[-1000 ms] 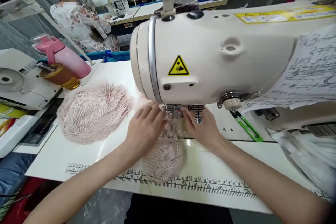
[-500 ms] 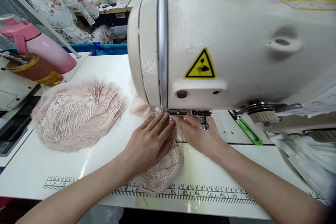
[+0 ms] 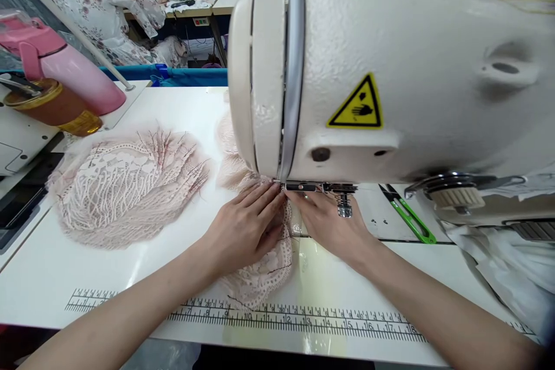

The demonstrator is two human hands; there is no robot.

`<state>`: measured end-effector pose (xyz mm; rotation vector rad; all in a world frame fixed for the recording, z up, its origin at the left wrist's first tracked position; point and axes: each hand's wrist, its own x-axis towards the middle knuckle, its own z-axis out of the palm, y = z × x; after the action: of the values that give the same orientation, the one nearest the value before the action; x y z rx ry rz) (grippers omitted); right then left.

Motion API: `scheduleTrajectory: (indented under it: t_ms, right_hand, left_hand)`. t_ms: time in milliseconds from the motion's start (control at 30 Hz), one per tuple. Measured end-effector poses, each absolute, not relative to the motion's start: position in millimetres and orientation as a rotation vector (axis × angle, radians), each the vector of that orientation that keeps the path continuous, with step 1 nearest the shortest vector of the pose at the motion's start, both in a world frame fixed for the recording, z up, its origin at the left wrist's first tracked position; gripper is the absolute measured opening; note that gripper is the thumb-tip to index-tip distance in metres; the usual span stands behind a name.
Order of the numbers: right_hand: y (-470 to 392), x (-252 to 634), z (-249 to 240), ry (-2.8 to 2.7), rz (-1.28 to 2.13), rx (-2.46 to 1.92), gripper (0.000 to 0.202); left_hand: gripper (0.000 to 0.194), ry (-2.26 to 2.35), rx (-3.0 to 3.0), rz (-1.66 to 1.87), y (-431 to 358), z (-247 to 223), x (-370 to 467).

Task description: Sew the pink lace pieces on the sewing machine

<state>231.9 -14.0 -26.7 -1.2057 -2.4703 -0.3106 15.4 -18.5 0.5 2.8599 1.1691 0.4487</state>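
My left hand (image 3: 245,228) lies over a strip of pale pink lace (image 3: 271,269) under the sewing machine head, its fingers pressed together and its thumb tucked in at the lace. Its fingertips are close to the needle area, which the machine head (image 3: 347,63) hides. On the right, my right hand (image 3: 332,219) rests palm down with fingers stretched toward the lace's edge; the machine's fittings partly cover them. The lace's near end lies loose toward the ruler, and its far part (image 3: 232,167) bunches up behind the head.
A heap of pink lace (image 3: 125,185) with dark red threads lies left. Green thread snips (image 3: 410,217) are right of my right hand, near white fabric (image 3: 511,266). A pink bottle (image 3: 65,63) and amber cup (image 3: 56,107) stand back left. A printed ruler (image 3: 347,321) runs along the front. Another person (image 3: 99,11) sits beyond.
The lace's near end has slid slightly away from me, and more of it shows behind the machine head. My hands stay nearly in place. The view has shifted, so the head appears farther right.
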Motion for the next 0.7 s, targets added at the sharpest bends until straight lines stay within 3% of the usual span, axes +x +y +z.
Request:
scheduleTrajectory:
  t_ms: [433,700]
  right_hand:
    - [-16.4,229.4,-22.8,-2.484,-0.623,-1.168,0.042]
    - [-16.9,230.0,-20.0,-2.528,-0.581,-1.198,0.043]
  left_hand:
    - [0.048,1.169,2.871,0.483,-17.8,1.0,16.1]
    - [0.048,1.184,2.891,0.439,-16.1,0.4,15.7]
